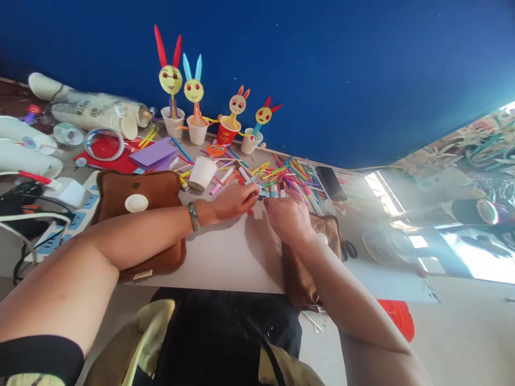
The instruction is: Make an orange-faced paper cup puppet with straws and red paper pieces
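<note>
My left hand [237, 201] is closed, thumb pressed against the fingers, above the white tabletop [229, 246]. Facing it, my right hand [288, 215] is also closed, its fingers curled toward the left hand. Whatever either one pinches is too small or hidden to name. A small light-blue piece [263, 191] shows by the gap between the hands; I cannot tell whether they touch it. Just below the left fingertips lies a tiny red piece [250, 211]. Beyond my left wrist stands a white paper cup [202, 172] topped with an orange cat-like face [216, 150].
Several rabbit-faced cup figures, one in a red cup [228, 131], line the blue wall. Loose coloured sticks [287, 174] and a phone [332, 182] lie behind my hands. Brown leather pouches [120, 187] lie under both forearms. Stacked paper cups [96, 119] and cables [28, 217] are left; scissors [349, 249] right.
</note>
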Available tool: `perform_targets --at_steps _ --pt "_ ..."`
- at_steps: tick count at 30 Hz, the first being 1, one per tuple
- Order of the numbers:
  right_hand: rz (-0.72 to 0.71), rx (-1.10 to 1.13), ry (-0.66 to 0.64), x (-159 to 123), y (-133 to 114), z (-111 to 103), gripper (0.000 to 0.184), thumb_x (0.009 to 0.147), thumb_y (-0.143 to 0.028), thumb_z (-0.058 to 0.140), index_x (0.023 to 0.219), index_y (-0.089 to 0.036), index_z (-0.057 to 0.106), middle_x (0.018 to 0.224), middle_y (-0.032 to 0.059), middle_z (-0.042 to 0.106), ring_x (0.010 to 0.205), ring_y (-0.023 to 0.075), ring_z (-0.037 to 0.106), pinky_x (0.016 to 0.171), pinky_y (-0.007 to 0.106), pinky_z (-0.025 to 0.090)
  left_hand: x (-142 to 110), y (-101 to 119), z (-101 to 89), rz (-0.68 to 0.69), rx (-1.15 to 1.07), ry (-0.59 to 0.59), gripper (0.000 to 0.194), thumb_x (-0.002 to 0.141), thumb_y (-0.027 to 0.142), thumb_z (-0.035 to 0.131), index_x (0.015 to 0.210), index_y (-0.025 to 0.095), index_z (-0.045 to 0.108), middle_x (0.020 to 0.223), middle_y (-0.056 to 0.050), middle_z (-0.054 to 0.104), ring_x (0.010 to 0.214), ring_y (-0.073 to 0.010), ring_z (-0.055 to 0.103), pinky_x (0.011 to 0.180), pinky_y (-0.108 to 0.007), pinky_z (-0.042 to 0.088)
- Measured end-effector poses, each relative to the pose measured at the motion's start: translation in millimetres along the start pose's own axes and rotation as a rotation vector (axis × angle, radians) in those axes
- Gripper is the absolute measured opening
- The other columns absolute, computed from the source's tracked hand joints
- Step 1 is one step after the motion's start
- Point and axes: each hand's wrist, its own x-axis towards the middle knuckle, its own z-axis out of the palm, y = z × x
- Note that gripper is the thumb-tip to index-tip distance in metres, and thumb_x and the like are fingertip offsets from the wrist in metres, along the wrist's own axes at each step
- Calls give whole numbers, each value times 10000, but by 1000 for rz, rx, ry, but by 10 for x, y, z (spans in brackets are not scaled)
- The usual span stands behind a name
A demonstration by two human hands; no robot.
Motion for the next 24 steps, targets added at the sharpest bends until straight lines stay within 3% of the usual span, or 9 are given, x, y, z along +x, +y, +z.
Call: perform_targets --at_steps 3,6,8,11,14,16,18,21,24 --pt "90 127 164 68 60 75 266 945 -269 517 792 -188 720 659 78 717 685 231 635 939 378 417 -11 61 -36 5 25 43 197 963 290 418 979 200 594 804 -42 683 715 -187 616 650 -302 408" --pt "134 275 268 85 118 233 270 951 -320 509 797 -206 699 660 52 702 698 227 624 995 412 386 60 101 -179 20 70 152 197 970 312 435 969 195 593 805 -40 683 707 -176 620 654 -294 417" --pt "137 360 305 79 143 355 244 936 -299 501 1023 -200 706 822 64 746 802 241 653 1064 460 339 150 84 -346 11 86 281 182 963 296 448 957 185 592 814 -40 684 711 -161 624 673 -283 433" --pt "148 449 346 75 172 517 497 893 -298 534 1373 -171 548 1130 125 727 1018 288 648 1096 513 319 292 -40 -672 -104 155 476 154 926 260 497 1006 178 601 847 -39 695 761 -158 643 716 -278 462" --pt "156 526 394 90 199 608 317 924 -294 508 1183 -195 664 1084 110 742 1016 282 650 1090 503 341 349 -215 -986 -273 256 558 176 871 223 542 1023 192 625 853 -44 706 787 -172 654 747 -296 490" --pt "149 560 412 100 210 623 246 958 -304 487 880 -220 705 902 72 757 908 253 663 1096 489 340 315 -281 -1129 -416 368 509 201 835 232 586 1025 205 647 878 -56 714 856 -203 664 811 -320 504" --pt "143 585 427 103 207 614 307 973 -315 479 760 -223 680 817 57 744 849 236 661 1088 473 351 241 -273 -1196 -555 473 375 232 801 240 624 1024 187 660 886 -76 719 907 -245 673 839 -352 509" --pt "132 627 440 98 186 603 228 938 -279 504 1009 -213 711 941 78 753 917 250 662 1041 456 393 125 -140 -1168 -693 576 200 282 783 265 656 1044 162 672 947 -124 729 965 -302 675 861 -397 509" --pt "124 654 369 96 165 620 319 863 -247 568 1154 -200 689 971 89 750 919 266 658 997 457 414 56 29 -1069 -720 614 114 298 798 268 645 1072 155 676 990 -144 730 1011 -323 673 888 -410 504"
